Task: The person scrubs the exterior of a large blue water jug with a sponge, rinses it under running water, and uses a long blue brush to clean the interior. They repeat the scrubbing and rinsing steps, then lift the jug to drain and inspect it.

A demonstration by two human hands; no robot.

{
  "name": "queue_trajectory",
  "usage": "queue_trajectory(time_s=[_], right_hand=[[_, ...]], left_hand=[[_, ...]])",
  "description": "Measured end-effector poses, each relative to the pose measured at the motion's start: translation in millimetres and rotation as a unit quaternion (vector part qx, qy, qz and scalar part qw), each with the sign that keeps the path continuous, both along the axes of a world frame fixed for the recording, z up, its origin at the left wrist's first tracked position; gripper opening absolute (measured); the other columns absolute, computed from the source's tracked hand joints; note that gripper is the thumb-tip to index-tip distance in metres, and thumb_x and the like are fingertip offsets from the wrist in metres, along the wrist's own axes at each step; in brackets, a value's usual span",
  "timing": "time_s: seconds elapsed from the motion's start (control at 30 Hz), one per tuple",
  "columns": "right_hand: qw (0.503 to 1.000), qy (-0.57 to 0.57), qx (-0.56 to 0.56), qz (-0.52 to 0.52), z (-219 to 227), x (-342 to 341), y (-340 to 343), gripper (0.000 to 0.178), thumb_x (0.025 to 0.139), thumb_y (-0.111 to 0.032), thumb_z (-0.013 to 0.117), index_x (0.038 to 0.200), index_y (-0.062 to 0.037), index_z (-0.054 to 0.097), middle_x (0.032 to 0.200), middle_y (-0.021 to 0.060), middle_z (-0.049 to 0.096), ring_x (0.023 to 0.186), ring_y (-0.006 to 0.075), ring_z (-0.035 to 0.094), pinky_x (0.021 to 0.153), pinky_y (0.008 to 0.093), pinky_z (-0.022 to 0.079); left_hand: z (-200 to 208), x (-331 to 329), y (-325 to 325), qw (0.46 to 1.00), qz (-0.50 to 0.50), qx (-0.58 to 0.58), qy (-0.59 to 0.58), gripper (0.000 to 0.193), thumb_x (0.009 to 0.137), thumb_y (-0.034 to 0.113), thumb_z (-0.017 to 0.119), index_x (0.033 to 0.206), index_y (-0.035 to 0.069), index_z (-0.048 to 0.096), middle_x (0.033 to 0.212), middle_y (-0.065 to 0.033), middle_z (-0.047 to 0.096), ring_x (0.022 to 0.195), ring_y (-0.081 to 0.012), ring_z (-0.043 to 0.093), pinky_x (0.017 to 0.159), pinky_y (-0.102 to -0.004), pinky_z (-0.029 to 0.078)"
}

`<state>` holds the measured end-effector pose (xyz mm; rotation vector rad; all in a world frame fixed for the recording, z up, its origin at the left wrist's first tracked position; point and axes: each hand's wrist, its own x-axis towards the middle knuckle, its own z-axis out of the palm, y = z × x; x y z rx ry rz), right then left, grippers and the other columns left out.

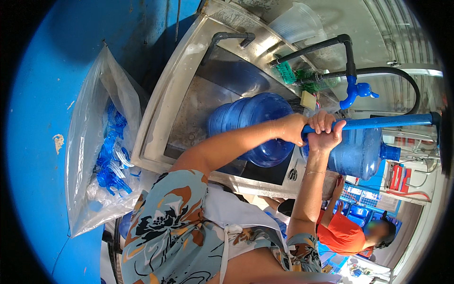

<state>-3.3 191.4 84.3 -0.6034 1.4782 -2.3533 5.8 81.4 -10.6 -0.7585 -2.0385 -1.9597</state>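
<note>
Both my hands grip the near end of a long blue pole (pixel 388 122) that runs off to the right. My left hand (pixel 291 128) is closed around the pole's tip, and my right hand (pixel 325 131) wraps it just beside. Under my left forearm a large blue water jug (pixel 255 123) lies in a steel sink (pixel 161 118). A second blue jug (pixel 359 151) lies on its side just below the pole, to the right of my hands.
A clear bag of blue caps (pixel 104 151) hangs on the blue wall at left. Black pipes and a blue tap (pixel 357 90) stand behind the sink, near a green brush (pixel 286 73) and a yellow sponge (pixel 308 99). Another person in an orange shirt (pixel 340 232) touches the second jug from below.
</note>
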Motion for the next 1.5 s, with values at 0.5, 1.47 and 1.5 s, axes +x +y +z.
queue_trajectory(time_s=[0.5,1.47,1.5], right_hand=[[0.941,-0.088,-0.034,-0.326,5.8,9.4,-11.2,0.048,0.089,-0.050,0.065,0.066,-0.0149,0.043,0.065,-0.0018,0.038,0.061,0.0139,0.038,0.063,0.0298,0.035],[0.984,-0.005,-0.012,-0.175,12.2,14.8,-9.3,0.052,0.094,-0.049,0.059,0.063,-0.0148,0.036,0.061,-0.0020,0.031,0.056,0.0124,0.032,0.058,0.0293,0.031],[0.983,-0.003,-0.008,-0.185,13.3,13.1,-7.5,0.051,0.094,-0.048,0.059,0.063,-0.0148,0.036,0.061,-0.0020,0.031,0.056,0.0123,0.032,0.058,0.0291,0.031]], left_hand=[[3.1,-0.9,3.5,0.981,0.190,0.021,0.025,0.075,0.056,0.023,0.084,0.120,0.001,0.052,0.105,-0.0219,0.059,0.103,-0.0359,0.057,0.091,-0.0461,0.045],[1.4,-11.9,-10.0,0.976,-0.213,-0.051,-0.018,0.044,0.061,0.014,0.079,0.101,0.003,0.064,0.084,-0.0146,0.068,0.081,-0.0361,0.066,0.073,-0.0407,0.053],[2.6,-3.2,-2.7,0.994,-0.106,-0.014,-0.003,0.047,0.061,0.014,0.079,0.103,0.003,0.063,0.086,-0.0143,0.067,0.083,-0.0357,0.065,0.076,-0.0407,0.052]])
